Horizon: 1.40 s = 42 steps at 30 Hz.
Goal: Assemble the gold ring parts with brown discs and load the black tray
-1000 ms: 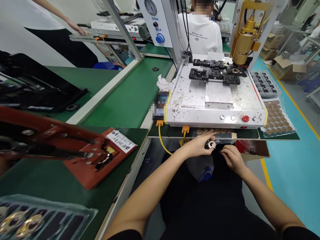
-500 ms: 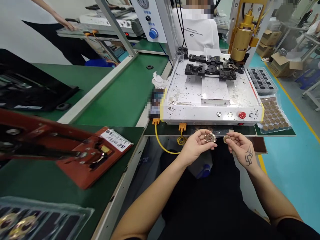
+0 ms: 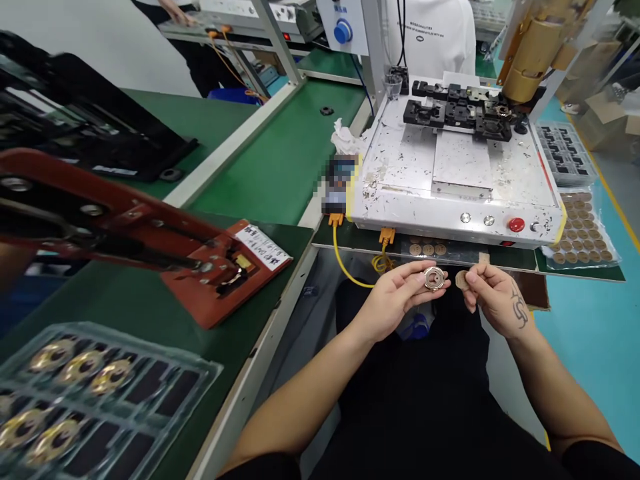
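My left hand (image 3: 400, 297) pinches a round metal ring part (image 3: 435, 279) between thumb and fingers, its open face turned up. Just to the right, my right hand (image 3: 493, 297) grips a small tan disc (image 3: 461, 280) by its edge. The ring and the disc are close together but apart. Both hands are over my lap, in front of the white machine (image 3: 450, 207). Three tan discs (image 3: 427, 250) lie in a row on a clear sheet at the bench edge beyond my left hand.
A red hand press (image 3: 200, 300) stands on the green bench at left, near a tray (image 3: 210, 370) with several gold ring parts. Black fixtures (image 3: 457, 113) sit on the machine under a gold cylinder (image 3: 530, 60). A sheet of tan discs (image 3: 583, 230) lies at right.
The view has turned left and down, showing more of the tray of gold parts. Both hands still hold the ring and the disc. The ring's face is turned more toward the camera.
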{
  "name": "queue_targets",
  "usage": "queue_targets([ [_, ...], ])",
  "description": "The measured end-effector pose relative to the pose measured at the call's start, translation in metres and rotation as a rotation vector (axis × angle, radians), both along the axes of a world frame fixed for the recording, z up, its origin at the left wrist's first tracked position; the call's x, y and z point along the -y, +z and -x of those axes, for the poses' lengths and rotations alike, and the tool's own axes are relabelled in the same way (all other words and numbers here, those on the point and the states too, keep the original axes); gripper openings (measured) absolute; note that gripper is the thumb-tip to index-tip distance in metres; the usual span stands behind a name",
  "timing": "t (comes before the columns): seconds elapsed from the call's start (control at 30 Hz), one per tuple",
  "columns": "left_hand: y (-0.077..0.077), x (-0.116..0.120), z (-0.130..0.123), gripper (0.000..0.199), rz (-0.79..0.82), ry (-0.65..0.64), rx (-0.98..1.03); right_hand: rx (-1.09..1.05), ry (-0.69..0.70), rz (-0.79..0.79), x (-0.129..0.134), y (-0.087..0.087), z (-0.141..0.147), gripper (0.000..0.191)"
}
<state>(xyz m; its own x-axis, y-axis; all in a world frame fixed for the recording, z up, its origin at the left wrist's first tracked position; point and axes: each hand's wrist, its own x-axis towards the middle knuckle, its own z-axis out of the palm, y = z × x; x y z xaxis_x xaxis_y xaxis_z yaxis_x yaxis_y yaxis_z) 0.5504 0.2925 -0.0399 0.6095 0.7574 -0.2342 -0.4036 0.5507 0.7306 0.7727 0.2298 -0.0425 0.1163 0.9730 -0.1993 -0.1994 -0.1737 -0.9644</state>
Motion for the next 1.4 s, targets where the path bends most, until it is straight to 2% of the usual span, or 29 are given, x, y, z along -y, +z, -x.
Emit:
queue_targets([
  [0.2,-0.002,0.008,0.0,0.046,-0.04,0.014,-0.012,0.036,0.096,0.023,0.006,0.002,-0.002,0.034],
  [0.3,-0.001,0.011,0.0,0.046,-0.051,0.008,-0.014,0.205,0.111,-0.041,0.005,0.007,0.001,0.034],
  [0.4,0.0,0.013,0.001,0.046,-0.062,0.011,-0.012,0.432,0.052,-0.173,0.001,0.014,0.009,0.037],
  [0.47,0.001,0.014,0.0,0.046,-0.069,0.018,-0.013,0.507,0.042,-0.228,-0.001,0.018,0.016,0.037],
  [0.67,0.002,0.019,-0.002,0.048,-0.066,0.027,-0.008,0.526,0.068,-0.265,-0.002,0.017,0.028,0.032],
  [1.13,0.006,0.024,-0.005,0.051,-0.106,0.034,-0.019,0.494,0.05,-0.267,0.001,0.014,0.027,0.026],
  [1.27,0.005,0.027,-0.007,0.051,-0.146,0.052,-0.04,0.531,0.04,-0.287,0.002,0.014,0.029,0.024],
  [1.4,0.001,0.032,-0.011,0.05,-0.245,0.082,-0.093,0.64,0.019,-0.389,0.002,0.013,0.032,0.019],
])
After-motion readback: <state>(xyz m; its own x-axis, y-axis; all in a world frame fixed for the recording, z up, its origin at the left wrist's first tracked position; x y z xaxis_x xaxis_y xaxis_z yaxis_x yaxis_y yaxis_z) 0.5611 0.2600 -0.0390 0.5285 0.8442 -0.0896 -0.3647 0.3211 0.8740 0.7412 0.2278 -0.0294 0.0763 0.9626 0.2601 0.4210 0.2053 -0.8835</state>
